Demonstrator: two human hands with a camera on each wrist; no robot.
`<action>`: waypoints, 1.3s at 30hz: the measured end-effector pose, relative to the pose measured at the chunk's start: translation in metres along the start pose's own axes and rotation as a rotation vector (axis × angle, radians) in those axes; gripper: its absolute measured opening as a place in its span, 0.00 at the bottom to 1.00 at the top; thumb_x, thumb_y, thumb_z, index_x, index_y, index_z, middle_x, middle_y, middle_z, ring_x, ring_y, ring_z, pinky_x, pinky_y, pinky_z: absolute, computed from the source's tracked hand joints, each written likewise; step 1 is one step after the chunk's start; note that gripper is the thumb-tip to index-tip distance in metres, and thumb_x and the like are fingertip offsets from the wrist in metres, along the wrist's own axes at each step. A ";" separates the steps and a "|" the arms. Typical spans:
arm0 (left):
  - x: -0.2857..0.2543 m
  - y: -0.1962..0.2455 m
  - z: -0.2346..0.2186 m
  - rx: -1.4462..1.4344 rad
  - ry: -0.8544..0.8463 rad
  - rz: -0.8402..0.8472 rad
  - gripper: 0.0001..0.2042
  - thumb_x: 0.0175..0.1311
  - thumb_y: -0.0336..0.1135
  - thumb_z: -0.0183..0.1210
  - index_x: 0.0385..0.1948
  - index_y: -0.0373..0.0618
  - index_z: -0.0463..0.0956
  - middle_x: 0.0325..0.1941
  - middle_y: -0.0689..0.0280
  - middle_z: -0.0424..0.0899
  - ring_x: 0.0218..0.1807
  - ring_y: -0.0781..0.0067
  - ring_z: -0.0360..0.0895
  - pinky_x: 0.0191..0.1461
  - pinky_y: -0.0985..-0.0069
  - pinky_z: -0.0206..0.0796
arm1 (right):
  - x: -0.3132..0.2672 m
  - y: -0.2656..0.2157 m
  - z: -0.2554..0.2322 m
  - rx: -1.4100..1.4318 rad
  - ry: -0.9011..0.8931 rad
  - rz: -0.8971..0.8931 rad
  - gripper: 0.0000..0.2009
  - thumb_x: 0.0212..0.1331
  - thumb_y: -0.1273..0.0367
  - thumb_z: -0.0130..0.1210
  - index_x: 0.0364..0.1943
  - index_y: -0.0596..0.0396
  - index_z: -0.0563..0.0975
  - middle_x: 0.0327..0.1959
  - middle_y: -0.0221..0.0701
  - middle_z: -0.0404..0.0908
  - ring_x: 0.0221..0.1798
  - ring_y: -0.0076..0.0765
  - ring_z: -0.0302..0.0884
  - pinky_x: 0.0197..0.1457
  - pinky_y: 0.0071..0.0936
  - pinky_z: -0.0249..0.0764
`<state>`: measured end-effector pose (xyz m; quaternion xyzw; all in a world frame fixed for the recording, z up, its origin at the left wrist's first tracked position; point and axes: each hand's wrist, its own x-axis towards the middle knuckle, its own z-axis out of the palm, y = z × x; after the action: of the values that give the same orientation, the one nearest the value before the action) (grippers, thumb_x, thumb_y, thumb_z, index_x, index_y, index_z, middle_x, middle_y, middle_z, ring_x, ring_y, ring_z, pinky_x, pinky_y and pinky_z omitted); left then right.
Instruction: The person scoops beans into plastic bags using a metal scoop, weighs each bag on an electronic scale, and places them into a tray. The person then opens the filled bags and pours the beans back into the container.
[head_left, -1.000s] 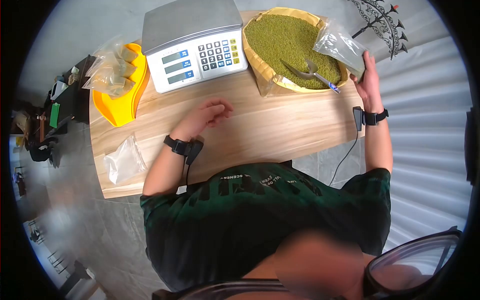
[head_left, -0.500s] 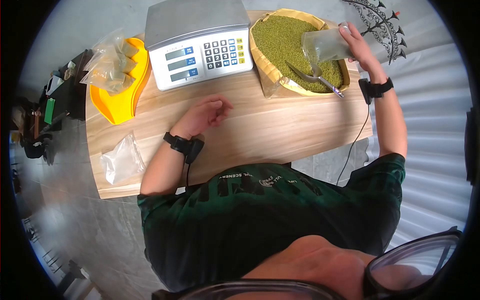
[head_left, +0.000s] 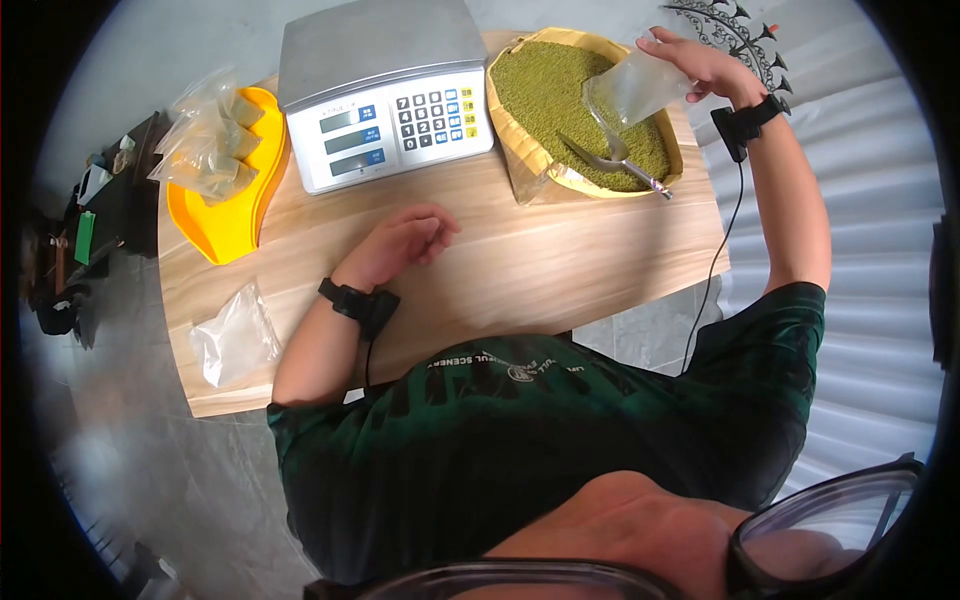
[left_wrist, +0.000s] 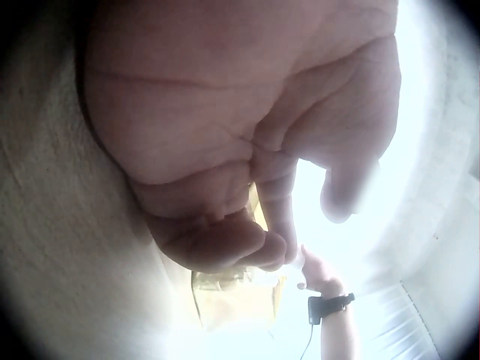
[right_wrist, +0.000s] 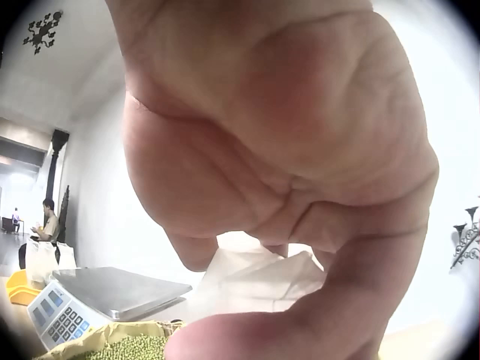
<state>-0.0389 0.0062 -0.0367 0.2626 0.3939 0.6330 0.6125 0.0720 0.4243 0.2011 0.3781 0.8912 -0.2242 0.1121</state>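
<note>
My right hand [head_left: 706, 70] pinches a clear plastic bag [head_left: 645, 88] by its bottom end, tilted with its mouth low over a large yellow-edged sack [head_left: 525, 165] of green beans [head_left: 545, 90]. Just below the bag's mouth, a metal scoop [head_left: 612, 163] lies on the beans, its handle over the sack's front rim. In the right wrist view the bag [right_wrist: 259, 277] hangs behind the fingers of the hand [right_wrist: 285, 150]. My left hand [head_left: 400, 243] rests on the table with loosely curled fingers and holds nothing; its palm [left_wrist: 225, 97] fills the left wrist view.
A scale [head_left: 385, 95] stands left of the sack. Farther left, a yellow tray [head_left: 225, 228] bears several filled clear bags [head_left: 205, 140]. Another clear bag [head_left: 236, 338] lies at the table's [head_left: 480, 275] left front. A black ornamental stand [head_left: 735, 30] is behind my right hand.
My right hand has risen from the sack's right side and moved in over it, turning the bag from mouth-up to mouth-down. The left hand has stayed in about the same place.
</note>
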 end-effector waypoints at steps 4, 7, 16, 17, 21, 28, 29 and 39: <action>0.000 -0.001 -0.002 -0.013 -0.015 -0.001 0.11 0.72 0.37 0.48 0.45 0.44 0.77 0.37 0.72 0.76 0.35 0.83 0.69 0.36 0.83 0.59 | -0.009 -0.011 -0.008 -0.024 -0.089 0.018 0.42 0.58 0.35 0.51 0.72 0.42 0.60 0.53 0.27 0.78 0.38 0.23 0.68 0.26 0.18 0.67; 0.001 -0.003 -0.001 -0.019 -0.010 0.012 0.12 0.71 0.39 0.50 0.45 0.43 0.77 0.35 0.72 0.76 0.33 0.83 0.69 0.33 0.83 0.58 | 0.002 0.004 -0.008 -0.040 -0.055 -0.010 0.38 0.58 0.40 0.57 0.68 0.43 0.63 0.42 0.25 0.79 0.32 0.19 0.64 0.23 0.16 0.62; -0.001 0.000 0.001 -0.029 -0.032 0.002 0.12 0.71 0.38 0.50 0.45 0.44 0.77 0.37 0.72 0.76 0.35 0.84 0.68 0.36 0.83 0.60 | -0.004 0.031 -0.012 -0.107 -0.002 -0.165 0.32 0.55 0.60 0.65 0.63 0.60 0.70 0.37 0.34 0.83 0.31 0.26 0.74 0.26 0.24 0.66; -0.002 0.001 0.001 -0.023 -0.020 -0.010 0.11 0.71 0.38 0.50 0.45 0.44 0.77 0.37 0.72 0.76 0.35 0.84 0.68 0.36 0.83 0.60 | -0.001 0.034 -0.013 -0.108 -0.001 -0.163 0.32 0.55 0.60 0.65 0.63 0.60 0.70 0.37 0.34 0.83 0.31 0.26 0.74 0.26 0.24 0.66; -0.002 0.003 0.002 -0.004 -0.021 -0.001 0.11 0.71 0.38 0.50 0.45 0.44 0.77 0.37 0.72 0.76 0.35 0.84 0.69 0.36 0.84 0.60 | 0.001 0.038 -0.014 -0.175 0.072 -0.327 0.25 0.53 0.63 0.65 0.51 0.68 0.76 0.35 0.37 0.85 0.35 0.30 0.80 0.36 0.27 0.73; 0.000 0.000 0.003 0.015 0.013 0.014 0.11 0.70 0.39 0.51 0.43 0.43 0.77 0.34 0.71 0.75 0.31 0.83 0.69 0.32 0.84 0.58 | -0.018 0.015 -0.027 -0.201 0.208 -0.314 0.15 0.56 0.69 0.63 0.45 0.62 0.80 0.33 0.32 0.84 0.36 0.26 0.79 0.45 0.26 0.73; 0.000 0.001 0.003 0.017 0.010 0.019 0.11 0.70 0.39 0.51 0.43 0.43 0.77 0.34 0.71 0.75 0.31 0.83 0.69 0.32 0.83 0.58 | -0.016 0.016 -0.029 -0.202 0.210 -0.315 0.15 0.56 0.69 0.63 0.45 0.62 0.80 0.33 0.32 0.84 0.36 0.26 0.79 0.45 0.26 0.73; -0.002 -0.001 0.002 -0.001 -0.015 0.016 0.11 0.70 0.38 0.50 0.44 0.43 0.78 0.36 0.72 0.75 0.33 0.83 0.69 0.35 0.83 0.60 | -0.005 0.021 -0.037 -0.195 0.250 -0.466 0.07 0.60 0.73 0.60 0.40 0.62 0.78 0.30 0.24 0.79 0.35 0.17 0.71 0.43 0.22 0.70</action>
<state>-0.0366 0.0049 -0.0362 0.2702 0.3869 0.6362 0.6104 0.0898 0.4519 0.2283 0.1750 0.9784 -0.1085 -0.0172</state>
